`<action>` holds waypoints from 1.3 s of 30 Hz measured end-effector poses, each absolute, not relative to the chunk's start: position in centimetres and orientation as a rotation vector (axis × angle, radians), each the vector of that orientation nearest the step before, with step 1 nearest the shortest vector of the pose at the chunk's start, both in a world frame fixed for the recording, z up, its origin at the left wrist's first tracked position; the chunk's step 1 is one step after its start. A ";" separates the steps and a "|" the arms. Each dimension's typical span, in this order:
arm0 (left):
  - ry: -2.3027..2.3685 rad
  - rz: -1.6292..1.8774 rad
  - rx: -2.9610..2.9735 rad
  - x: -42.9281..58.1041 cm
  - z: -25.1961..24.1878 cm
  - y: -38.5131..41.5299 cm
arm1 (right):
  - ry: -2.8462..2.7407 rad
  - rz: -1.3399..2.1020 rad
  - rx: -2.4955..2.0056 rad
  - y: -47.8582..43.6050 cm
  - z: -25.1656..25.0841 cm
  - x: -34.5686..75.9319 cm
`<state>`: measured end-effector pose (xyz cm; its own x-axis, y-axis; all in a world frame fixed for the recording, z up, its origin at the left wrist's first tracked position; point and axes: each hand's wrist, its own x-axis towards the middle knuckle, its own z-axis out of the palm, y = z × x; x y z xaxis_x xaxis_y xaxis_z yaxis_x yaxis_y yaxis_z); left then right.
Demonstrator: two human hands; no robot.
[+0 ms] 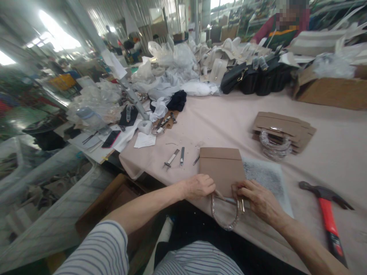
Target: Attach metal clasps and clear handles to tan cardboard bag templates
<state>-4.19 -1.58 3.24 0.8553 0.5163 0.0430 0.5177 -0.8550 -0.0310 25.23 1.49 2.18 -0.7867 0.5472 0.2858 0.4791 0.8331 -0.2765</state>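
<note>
A tan handbag (220, 164) lies at the table's near edge, its plastic-wrapped handle (226, 226) hanging over the edge toward me. My left hand (200, 186) is closed on the bag's near left corner, fingertips pinched at its edge. At the near right corner, my right hand (255, 196) pinches the bag by the handle's end, where a gold-coloured metal piece (242, 205) shows. Partly beneath the bag lies a dark speckled slab (268, 179) under a clear sheet. What lies between my fingertips is mostly hidden.
A claw hammer (327, 214) with a red handle lies at right. Stacked tan bag pieces (282, 131) sit beyond. Small hand tools (172, 158) lie to the left. Black bags (255, 78), plastic wrapping (174, 65) and a cardboard box (329, 89) line the back; a person (286, 26) is behind.
</note>
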 end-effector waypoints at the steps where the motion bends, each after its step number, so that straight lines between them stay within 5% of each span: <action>1: -0.754 -0.121 -3.024 -5.0 2.8 -1.4 | -2.662 0.269 -0.762 1.5 2.1 25.3; 7: -0.600 -0.422 -3.118 -7.8 1.2 -1.3 | -2.631 0.251 -0.759 1.0 1.7 25.0; 16: -1.081 -0.715 -2.875 -5.6 -1.5 -5.0 | -2.415 0.263 -0.784 -0.8 0.4 25.2; 24: -1.179 -0.550 -2.985 -4.8 -1.3 -3.6 | -2.295 0.109 -0.825 -0.6 -0.9 26.0; 33: -1.575 -0.983 -2.972 -4.7 -0.3 -2.4 | -2.241 -0.005 -0.879 -1.1 -1.2 25.8; 39: -2.592 -0.613 -2.016 -8.2 3.7 2.4 | -2.230 -0.061 -0.847 -0.7 -1.4 25.6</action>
